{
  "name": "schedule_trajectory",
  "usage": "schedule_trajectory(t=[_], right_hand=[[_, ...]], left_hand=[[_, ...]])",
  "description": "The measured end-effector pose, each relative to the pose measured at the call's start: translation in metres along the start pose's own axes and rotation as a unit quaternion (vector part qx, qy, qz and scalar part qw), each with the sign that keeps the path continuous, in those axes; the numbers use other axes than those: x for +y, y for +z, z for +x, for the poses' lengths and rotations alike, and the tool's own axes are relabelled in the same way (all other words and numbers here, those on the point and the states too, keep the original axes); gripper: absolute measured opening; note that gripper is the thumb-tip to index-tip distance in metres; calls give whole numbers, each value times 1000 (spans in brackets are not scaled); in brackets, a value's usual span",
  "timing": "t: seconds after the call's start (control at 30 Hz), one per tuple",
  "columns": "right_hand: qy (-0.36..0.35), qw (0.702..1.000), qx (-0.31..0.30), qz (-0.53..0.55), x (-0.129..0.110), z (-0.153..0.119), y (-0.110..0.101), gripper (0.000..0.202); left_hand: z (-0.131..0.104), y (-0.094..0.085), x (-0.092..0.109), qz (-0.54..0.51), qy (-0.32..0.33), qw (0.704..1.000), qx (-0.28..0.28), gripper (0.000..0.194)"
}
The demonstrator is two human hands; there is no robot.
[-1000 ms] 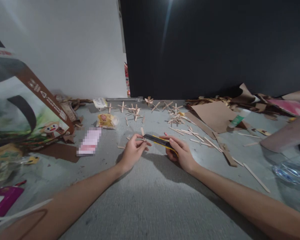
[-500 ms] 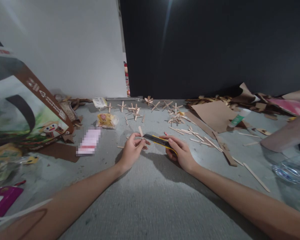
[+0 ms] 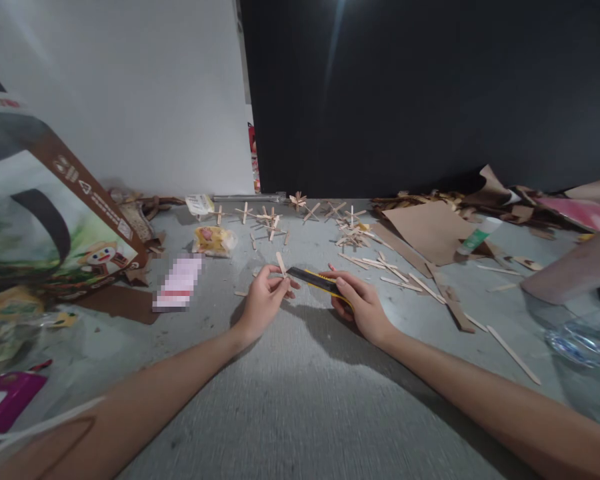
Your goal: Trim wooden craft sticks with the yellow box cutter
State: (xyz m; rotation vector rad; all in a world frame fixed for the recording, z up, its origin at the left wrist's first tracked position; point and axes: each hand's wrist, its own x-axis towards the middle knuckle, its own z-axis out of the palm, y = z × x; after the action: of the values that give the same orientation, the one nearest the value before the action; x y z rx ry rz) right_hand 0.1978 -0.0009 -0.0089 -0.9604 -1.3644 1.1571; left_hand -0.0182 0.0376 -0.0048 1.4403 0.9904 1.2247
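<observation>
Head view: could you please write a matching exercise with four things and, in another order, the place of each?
1. Cutter
2. Short wooden stick
3. White-and-green tube
4. Yellow packet

A. At the right edge of the brown sheet
B. Between the left hand's fingers
C. On the table, left of both hands
D. In the right hand

Pairs: 1-D, 2-B, 3-A, 4-C

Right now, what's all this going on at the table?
A person's left hand pinches a small wooden stick, and the right hand holds a yellow and black utility knife with its tip at the stick. Behind them stand small crossed-stick pieces. Loose sticks and a brown paper sheet lie to the right.
</observation>
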Motion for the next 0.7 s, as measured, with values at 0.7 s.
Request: schedule_trajectory(t=[0.7], right_hand=[[-28,995,16,-93,-3,-5,1,57]], left_hand=[[-4,1,2,24,15,1000,14,24]])
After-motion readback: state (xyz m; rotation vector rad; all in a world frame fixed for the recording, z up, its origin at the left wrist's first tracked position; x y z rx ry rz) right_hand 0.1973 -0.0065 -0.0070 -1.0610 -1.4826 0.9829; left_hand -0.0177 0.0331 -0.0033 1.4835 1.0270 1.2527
